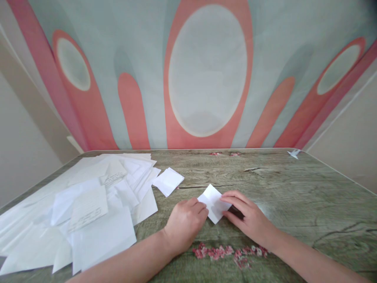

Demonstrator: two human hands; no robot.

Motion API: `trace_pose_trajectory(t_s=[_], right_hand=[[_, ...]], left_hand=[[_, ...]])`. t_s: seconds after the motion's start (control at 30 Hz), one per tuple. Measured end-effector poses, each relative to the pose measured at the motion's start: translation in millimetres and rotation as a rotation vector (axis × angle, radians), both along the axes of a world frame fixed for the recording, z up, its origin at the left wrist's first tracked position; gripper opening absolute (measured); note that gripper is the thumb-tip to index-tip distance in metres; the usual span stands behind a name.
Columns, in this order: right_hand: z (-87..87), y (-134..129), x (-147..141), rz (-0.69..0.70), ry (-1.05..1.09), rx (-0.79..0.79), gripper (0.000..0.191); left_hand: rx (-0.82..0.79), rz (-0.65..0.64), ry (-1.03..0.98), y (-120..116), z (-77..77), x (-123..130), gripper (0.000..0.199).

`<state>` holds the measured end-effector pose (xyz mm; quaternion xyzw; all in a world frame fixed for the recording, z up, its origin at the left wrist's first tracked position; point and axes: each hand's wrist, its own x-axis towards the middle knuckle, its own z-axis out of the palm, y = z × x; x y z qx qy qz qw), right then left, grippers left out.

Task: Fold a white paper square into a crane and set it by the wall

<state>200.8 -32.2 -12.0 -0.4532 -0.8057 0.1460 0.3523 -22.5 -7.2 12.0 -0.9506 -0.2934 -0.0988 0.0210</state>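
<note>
I see both hands on a small folded paper [214, 202] lying flat on the table [294, 188], near its front middle. Left hand [185, 223] curls over its left corner, fingers bent and pressing down. Right hand [250, 216] lies on the right edge, fingers stretched flat along it, pinning rather than gripping. Paper looks light, thin, floppy and easily creased; it probably slides on the smooth top, so I'd pinch it at a corner or along a fold. Paper pile [88, 204] sits left, a loose sheet [167, 181] just beside it.
</note>
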Motion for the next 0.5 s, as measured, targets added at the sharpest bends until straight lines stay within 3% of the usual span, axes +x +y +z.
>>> trace_pose_trajectory(t_s=[0.5], right_hand=[[0.1, 1.7, 0.6, -0.012, -0.012, -0.02, 0.024]], left_hand=[[-0.015, 0.063, -0.01, 3.0, -2.4, 0.3, 0.02]])
